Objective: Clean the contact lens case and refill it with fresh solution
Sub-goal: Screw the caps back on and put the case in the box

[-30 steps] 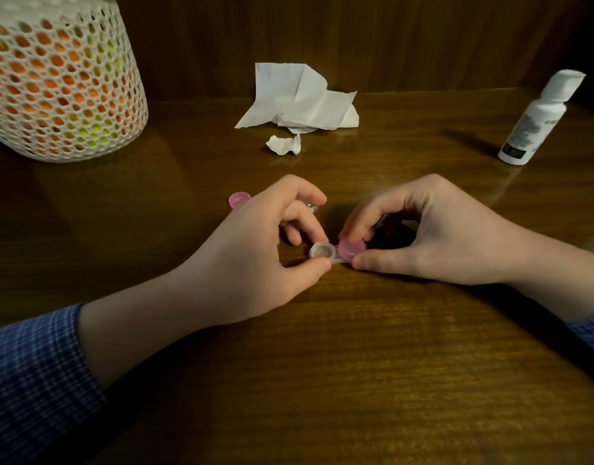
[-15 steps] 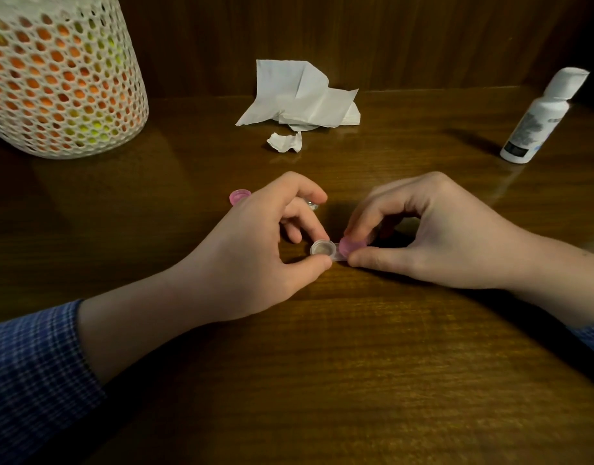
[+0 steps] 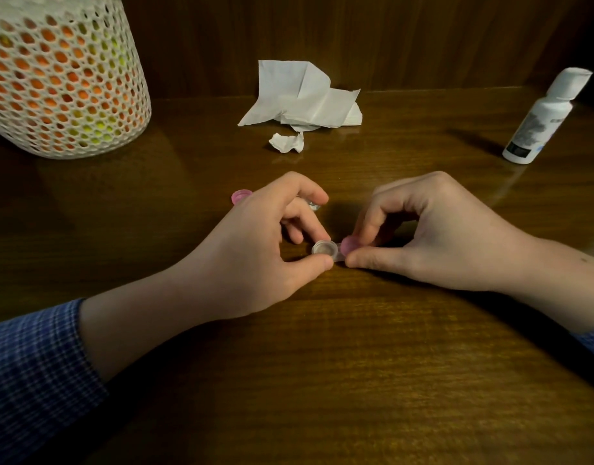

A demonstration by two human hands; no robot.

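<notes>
contact lens case [image 3: 326, 250] sits pinched by the left hand [image 3: 255, 250]; the right hand [image 3: 436, 236] grips its blurred pink cap [image 3: 348, 245]. another pink cap [image 3: 240, 196] is half hidden far left.

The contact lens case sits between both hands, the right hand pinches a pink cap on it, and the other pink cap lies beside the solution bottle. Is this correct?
Not quite. In the head view the loose pink cap lies behind the left hand, far from the solution bottle at the right. The contact lens case and right hand are as stated.
</notes>
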